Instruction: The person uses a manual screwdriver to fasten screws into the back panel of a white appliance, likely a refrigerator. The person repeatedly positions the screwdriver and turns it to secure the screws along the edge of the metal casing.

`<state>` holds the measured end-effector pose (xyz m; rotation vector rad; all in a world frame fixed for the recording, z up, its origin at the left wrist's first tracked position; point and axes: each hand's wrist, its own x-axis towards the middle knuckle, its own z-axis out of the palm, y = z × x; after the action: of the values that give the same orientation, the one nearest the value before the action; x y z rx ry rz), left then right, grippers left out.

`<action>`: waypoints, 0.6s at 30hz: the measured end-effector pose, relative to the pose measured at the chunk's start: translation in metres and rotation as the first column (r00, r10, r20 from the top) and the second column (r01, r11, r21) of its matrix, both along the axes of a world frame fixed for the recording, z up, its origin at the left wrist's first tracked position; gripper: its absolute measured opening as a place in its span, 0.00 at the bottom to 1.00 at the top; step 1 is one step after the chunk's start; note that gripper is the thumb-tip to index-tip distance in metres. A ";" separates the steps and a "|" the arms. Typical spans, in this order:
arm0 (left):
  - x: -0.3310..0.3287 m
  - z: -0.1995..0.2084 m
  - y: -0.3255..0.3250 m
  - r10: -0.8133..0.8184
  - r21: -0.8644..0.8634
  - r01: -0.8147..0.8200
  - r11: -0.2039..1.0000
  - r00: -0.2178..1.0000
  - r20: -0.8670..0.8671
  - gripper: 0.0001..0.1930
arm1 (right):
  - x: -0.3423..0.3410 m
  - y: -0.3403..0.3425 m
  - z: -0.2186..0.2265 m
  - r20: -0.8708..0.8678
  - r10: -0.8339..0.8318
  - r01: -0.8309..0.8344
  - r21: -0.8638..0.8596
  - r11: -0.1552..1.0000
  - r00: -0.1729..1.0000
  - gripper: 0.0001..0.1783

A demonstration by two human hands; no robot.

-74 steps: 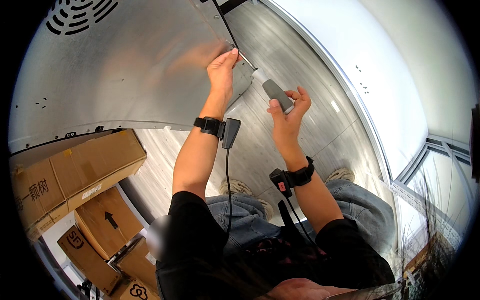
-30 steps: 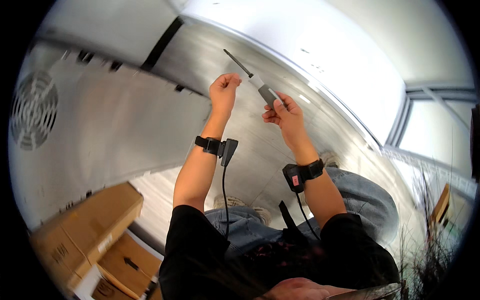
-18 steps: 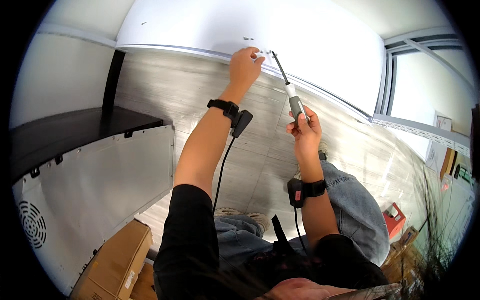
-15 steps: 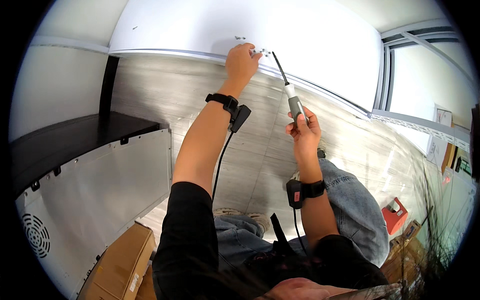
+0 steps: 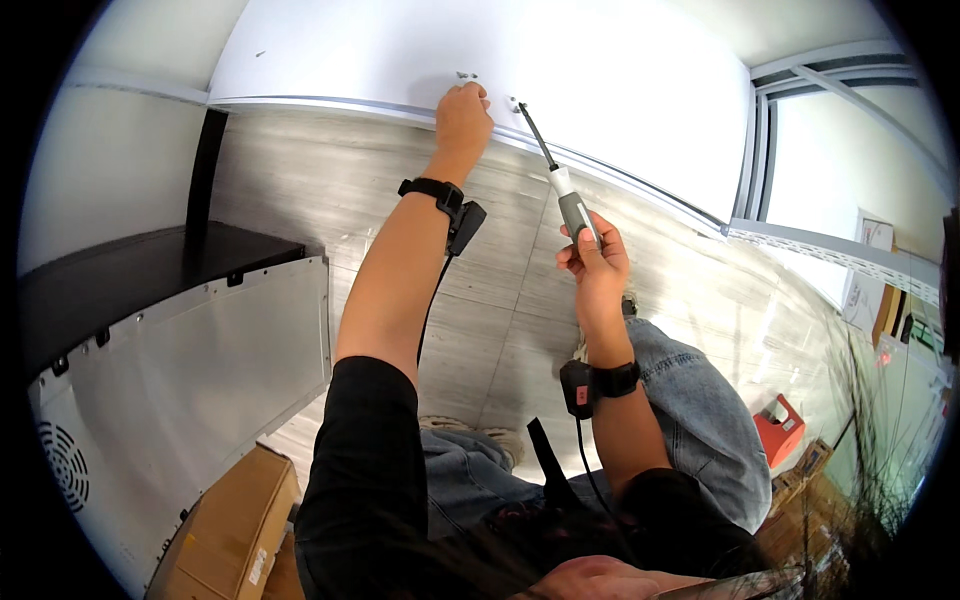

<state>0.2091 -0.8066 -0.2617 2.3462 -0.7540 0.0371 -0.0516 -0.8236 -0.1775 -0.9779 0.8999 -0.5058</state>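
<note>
The grey, wood-grained floor [image 5: 310,165] gleams in patches.

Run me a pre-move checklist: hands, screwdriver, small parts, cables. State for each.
1. Screwdriver gripped by its handle in the right hand: ok.
2. Screwdriver tip clear of the small parts beside it: cannot tell; they look very close, contact unclear.
3. Left hand holding a part: cannot tell; its fingertips are bunched and any part is hidden.
4. Small parts gathered together on the white surface: not ok; a lone part lies far off to the left.
5. Right wrist cable clear of the screwdriver: ok; it runs back toward the body.
</note>
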 end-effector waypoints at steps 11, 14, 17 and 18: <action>-0.022 0.039 0.130 -0.372 -0.444 -0.757 0.479 0.283 -0.884 0.08 | 0.029 0.030 0.005 0.041 0.306 -0.306 -0.022 0.952 0.951 0.14; -0.033 0.061 0.184 -0.420 -0.411 -0.860 0.303 0.267 -0.867 0.07 | 0.048 0.055 0.009 0.043 0.442 -0.440 -0.045 0.897 0.896 0.15; -0.042 0.071 0.242 -0.481 -0.442 -0.895 0.065 0.360 -0.799 0.05 | 0.071 0.073 0.014 0.109 0.587 -0.583 -0.068 0.810 0.802 0.13; -0.048 0.078 0.258 -0.477 -0.445 -0.895 -0.017 0.399 -0.783 0.05 | 0.078 0.080 0.018 0.125 0.631 -0.626 -0.083 0.775 0.765 0.13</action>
<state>0.1608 -0.5487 -0.1836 0.5777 0.4728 -0.3670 0.0267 -0.7433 -0.1594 -1.1891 0.3802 -0.0103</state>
